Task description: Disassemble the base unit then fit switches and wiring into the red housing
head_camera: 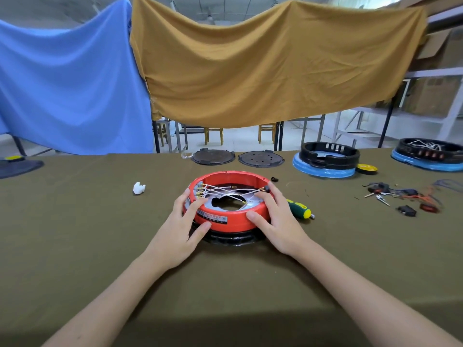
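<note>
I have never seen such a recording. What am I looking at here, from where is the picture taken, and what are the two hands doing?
There is no machine here: a person works with bare hands. The single picture comes from a camera worn on the head, looking forward and down.

The left hand and the right hand each grip a side of the red housing, a round ring with white wires crossing inside. It sits on a black part.

On the olive tablecloth also lie a green-handled screwdriver, a small white piece, two dark round plates, two black rings on blue bases, and loose switches and wiring to the right.
</note>
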Available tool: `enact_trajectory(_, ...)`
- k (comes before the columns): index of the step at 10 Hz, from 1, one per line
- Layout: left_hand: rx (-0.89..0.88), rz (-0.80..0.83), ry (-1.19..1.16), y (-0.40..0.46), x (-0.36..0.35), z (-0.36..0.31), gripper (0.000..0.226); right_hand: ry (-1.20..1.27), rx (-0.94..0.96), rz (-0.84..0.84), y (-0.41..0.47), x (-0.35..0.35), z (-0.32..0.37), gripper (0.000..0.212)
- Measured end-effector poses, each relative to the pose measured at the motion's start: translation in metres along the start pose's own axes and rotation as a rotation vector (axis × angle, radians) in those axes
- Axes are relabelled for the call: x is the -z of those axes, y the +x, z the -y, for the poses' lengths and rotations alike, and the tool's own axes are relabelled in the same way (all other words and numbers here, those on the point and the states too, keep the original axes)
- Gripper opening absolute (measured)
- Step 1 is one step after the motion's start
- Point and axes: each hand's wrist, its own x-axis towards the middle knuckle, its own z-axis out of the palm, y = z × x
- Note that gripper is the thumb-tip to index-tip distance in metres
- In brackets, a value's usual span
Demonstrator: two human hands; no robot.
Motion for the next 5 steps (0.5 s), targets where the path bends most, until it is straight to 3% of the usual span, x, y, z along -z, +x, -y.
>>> enact_trajectory(4, 0.033, -0.011, 0.003, -0.002, 0.003, 0.001, 0.067, -0.013, -0.002, 0.103, -0.022, 0.012, 0.004, 0.062)
enact_trajectory(5, 0.049, -0.003, -0.021, -0.001, 0.004, 0.0, 0.064, 0.206, -0.112, 0.021, -0.045, 0.035, 0.005, 0.062)
